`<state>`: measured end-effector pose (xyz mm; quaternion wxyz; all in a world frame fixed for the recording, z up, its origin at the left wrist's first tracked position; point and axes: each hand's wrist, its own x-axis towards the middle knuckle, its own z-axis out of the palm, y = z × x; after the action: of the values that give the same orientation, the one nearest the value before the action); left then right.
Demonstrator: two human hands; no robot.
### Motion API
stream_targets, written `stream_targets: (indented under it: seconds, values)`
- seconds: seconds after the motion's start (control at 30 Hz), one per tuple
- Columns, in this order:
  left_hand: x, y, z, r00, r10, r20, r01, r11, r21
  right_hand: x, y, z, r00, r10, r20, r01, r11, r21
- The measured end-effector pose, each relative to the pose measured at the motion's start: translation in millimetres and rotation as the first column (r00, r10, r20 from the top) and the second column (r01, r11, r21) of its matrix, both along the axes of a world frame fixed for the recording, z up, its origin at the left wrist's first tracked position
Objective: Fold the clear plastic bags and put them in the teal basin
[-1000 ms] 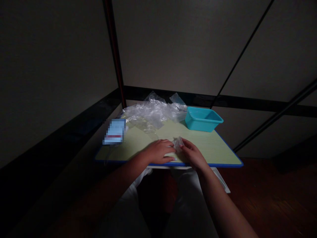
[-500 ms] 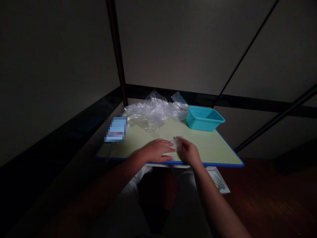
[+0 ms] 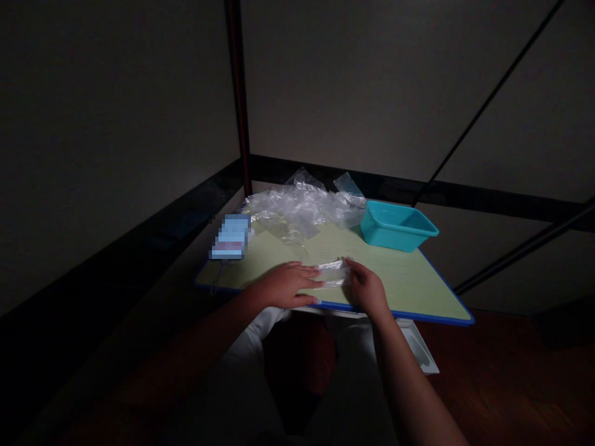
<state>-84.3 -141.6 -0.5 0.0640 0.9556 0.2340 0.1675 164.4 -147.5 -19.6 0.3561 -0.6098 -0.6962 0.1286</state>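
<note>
A clear plastic bag (image 3: 333,273), narrow and shiny, lies flat near the front edge of the small yellow-green table (image 3: 400,288). My left hand (image 3: 290,285) rests palm down with spread fingers, their tips on the bag's left end. At the other end my right hand (image 3: 369,287) pinches the bag between thumb and curled fingers. Behind my hands spreads a loose pile of clear plastic bags (image 3: 302,204), some overlapping.
A turquoise plastic basket (image 3: 395,238) stands at the table's back right. On the left lies a pixelated phone-like object (image 3: 231,236) with a cable. A white tray (image 3: 421,347) shows below the right side. Walls enclose the back and left.
My hands have moved apart, and more of the bag shows between them, flatter than before. The whole view has shifted slightly, so the table appears farther right.
</note>
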Motion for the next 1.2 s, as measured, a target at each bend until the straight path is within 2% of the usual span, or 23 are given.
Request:
stream_targets:
  seconds: [0.17, 0.37, 0.5, 0.6, 0.7, 0.77, 0.87, 1.03, 1.2]
  values:
    - [-11.2, -5.4, 0.4, 0.999, 0.029, 0.022, -0.029, 1.000, -0.001, 0.0, 0.1, -0.6, 0.999, -0.004, 0.032, 0.005, 0.999, -0.032]
    - [-14.4, -3.9, 0.3, 0.995, 0.047, 0.090, -0.045, 0.999, -0.026, 3.0, 3.2, -3.7, 0.996, -0.005, -0.092, 0.003, 1.000, -0.013]
    - [-14.8, -2.0, -1.6, 0.994, 0.031, 0.102, -0.029, 0.999, -0.022, 14.7, 4.0, -3.2, 0.992, -0.008, -0.127, 0.003, 0.999, -0.036]
    - [-14.7, -2.2, -1.8, 0.995, 0.033, 0.091, -0.032, 0.999, -0.016, 29.4, 2.5, -2.2, 0.978, 0.031, -0.207, -0.040, 0.998, -0.042]
    - [-14.3, -2.8, -1.3, 0.996, 0.037, 0.077, -0.036, 0.999, -0.016, 46.3, -0.1, -0.7, 0.949, 0.137, -0.282, -0.159, 0.986, -0.056]
    - [-14.1, -2.9, -0.9, 0.997, 0.041, 0.072, -0.040, 0.999, -0.018, 56.5, -1.3, 0.3, 0.942, 0.226, -0.249, -0.248, 0.967, -0.059]
    - [-13.9, -2.7, -0.7, 0.996, 0.041, 0.074, -0.040, 0.999, -0.025, 65.8, -0.7, 1.3, 0.947, 0.308, -0.097, -0.313, 0.948, -0.050]
    - [-14.0, -1.6, -2.2, 0.995, 0.045, 0.084, -0.041, 0.998, -0.044, 63.6, 6.0, 2.9, 0.934, 0.339, 0.113, -0.341, 0.940, -0.004]
    - [-14.8, -0.2, -5.0, 0.994, 0.048, 0.101, -0.041, 0.997, -0.066, 56.6, 12.4, 7.8, 0.911, 0.385, 0.148, -0.405, 0.904, 0.139]
